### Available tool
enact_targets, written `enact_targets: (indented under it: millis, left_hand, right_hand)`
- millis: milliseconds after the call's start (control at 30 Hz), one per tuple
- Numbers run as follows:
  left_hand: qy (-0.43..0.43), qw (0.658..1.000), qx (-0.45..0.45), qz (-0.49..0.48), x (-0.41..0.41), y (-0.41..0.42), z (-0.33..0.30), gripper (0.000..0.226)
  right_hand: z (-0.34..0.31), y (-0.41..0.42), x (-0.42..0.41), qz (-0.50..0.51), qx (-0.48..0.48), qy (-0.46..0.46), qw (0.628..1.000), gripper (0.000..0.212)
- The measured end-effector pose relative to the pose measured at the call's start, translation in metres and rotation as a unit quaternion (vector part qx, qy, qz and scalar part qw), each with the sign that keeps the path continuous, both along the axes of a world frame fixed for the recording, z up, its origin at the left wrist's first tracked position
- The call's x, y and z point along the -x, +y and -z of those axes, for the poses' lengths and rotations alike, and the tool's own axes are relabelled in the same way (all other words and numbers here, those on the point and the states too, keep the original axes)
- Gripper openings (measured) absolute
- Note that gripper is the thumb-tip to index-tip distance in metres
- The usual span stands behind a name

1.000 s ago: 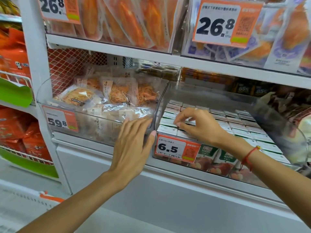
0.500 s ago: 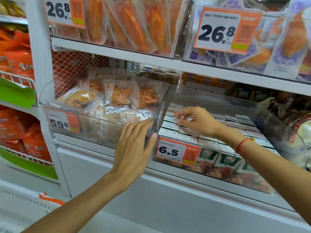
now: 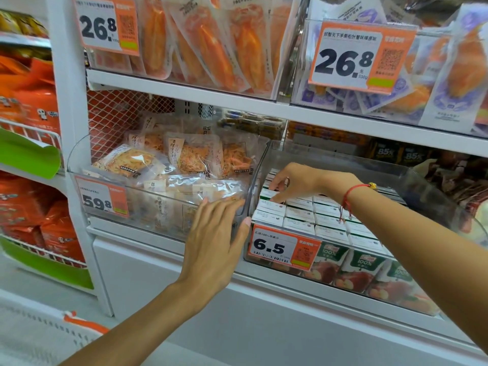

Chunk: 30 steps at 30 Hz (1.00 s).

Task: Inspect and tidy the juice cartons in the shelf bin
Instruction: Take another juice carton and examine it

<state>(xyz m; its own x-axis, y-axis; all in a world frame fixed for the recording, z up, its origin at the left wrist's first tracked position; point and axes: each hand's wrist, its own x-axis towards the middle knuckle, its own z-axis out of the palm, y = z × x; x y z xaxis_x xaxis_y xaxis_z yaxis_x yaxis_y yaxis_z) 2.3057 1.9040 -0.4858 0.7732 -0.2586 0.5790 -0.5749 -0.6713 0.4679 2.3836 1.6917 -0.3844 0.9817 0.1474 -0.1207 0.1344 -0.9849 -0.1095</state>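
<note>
Many juice cartons are standing upright in tight rows inside the clear shelf bin, on the middle shelf, just right of the bin of snack bags. Their long axis is running vertical, their white tops are facing up, and their printed fronts are looking out through the front wall toward us. Our right hand is reaching over the back-left rows, its fingers curling down onto the carton tops; we cannot tell if it is really grasping one. Our left hand is released, with straight fingers lying against the front of the snack bin and the thumb near the 6.5 price tag. To do this step well, we think we should be pressing each row lightly square, lifting only a carton that is sitting crooked, and steadying the bin meanwhile.
</note>
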Motion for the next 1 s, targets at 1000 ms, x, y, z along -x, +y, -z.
enact_targets:
  millis: [1000]
  left_hand:
    - [0.282, 0.928, 0.165, 0.181, 0.082, -0.015, -0.083, 0.044]
  right_hand:
    - [-0.001, 0.031, 0.212, 0.075, -0.460, -0.171, 0.868, 0.020]
